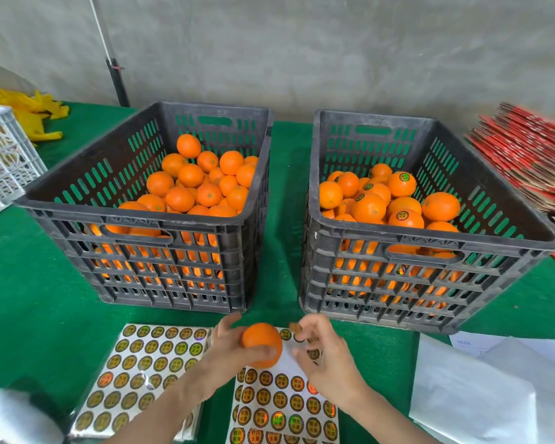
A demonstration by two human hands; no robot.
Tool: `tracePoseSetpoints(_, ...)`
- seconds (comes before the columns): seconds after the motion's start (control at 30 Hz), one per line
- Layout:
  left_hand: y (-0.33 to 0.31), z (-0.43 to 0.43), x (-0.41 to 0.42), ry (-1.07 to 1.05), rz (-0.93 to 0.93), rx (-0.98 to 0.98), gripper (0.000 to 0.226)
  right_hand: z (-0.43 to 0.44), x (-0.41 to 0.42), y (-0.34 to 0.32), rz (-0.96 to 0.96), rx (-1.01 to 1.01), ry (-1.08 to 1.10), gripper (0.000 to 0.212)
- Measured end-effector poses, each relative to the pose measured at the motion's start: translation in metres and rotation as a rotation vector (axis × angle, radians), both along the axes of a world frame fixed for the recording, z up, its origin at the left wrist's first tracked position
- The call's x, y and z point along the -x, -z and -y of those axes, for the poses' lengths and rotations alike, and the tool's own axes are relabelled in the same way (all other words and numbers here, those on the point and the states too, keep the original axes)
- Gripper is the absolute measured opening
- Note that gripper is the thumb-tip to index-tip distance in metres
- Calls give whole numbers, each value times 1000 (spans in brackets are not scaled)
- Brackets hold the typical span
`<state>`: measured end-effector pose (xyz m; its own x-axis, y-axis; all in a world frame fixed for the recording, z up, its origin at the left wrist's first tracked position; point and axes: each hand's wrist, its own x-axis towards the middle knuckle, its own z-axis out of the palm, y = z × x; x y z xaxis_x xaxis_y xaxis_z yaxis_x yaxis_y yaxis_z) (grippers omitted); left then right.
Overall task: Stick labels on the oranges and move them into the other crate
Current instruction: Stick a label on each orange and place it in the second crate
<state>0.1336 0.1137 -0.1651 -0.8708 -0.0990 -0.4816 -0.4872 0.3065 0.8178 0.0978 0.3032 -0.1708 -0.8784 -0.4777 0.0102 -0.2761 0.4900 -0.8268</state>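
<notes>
My left hand [229, 349] holds one orange [260, 341] above the label sheets, thumb curled under its front. My right hand [326, 355] is just right of that orange and pinches round gold labels [297, 328] on its fingertips. The left black crate [148, 219] holds several oranges without labels. The right black crate [430, 248] holds several oranges, some showing round labels [404, 177]. Two sheets of gold labels lie on the green table: one at the left [148, 363] and one under my hands [282, 408].
A white crate [4, 161] and yellow bags [32, 113] sit at the far left. Red flat cartons [532, 155] are stacked at the right. White backing sheets [481, 389] lie at the lower right. A pale blurred object [16, 418] fills the bottom left corner.
</notes>
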Motion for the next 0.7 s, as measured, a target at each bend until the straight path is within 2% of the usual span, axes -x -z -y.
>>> tracePoseSetpoints(0.07,-6,-1,2,-64,42,-143,103,3,0,-8,42,45,-137,72)
tracePoseSetpoints(0.1,-7,-2,3,-102,55,-234,109,7,0,-12,46,34,-200,84)
tracePoseSetpoints(0.17,-14,-4,6,-134,94,-378,101,15,3,-17,-10,-4,-227,94)
tracePoseSetpoints(0.23,-22,-7,9,-151,133,-515,83,19,7,-23,-30,21,-145,97)
tracePoseSetpoints(0.33,-23,-9,13,-227,132,-751,77,18,11,-31,83,134,3,91)
tracePoseSetpoints(0.43,-30,-11,12,-255,73,-959,57,16,13,-39,171,113,81,89)
tracePoseSetpoints(0.5,-33,-11,11,-260,83,-983,58,13,14,-46,201,104,67,73)
tracePoseSetpoints(0.63,-39,-13,14,-308,112,-918,61,1,23,-64,175,266,69,10)
tracePoseSetpoints(0.7,-39,-15,15,-310,94,-890,60,1,22,-72,176,262,8,14)
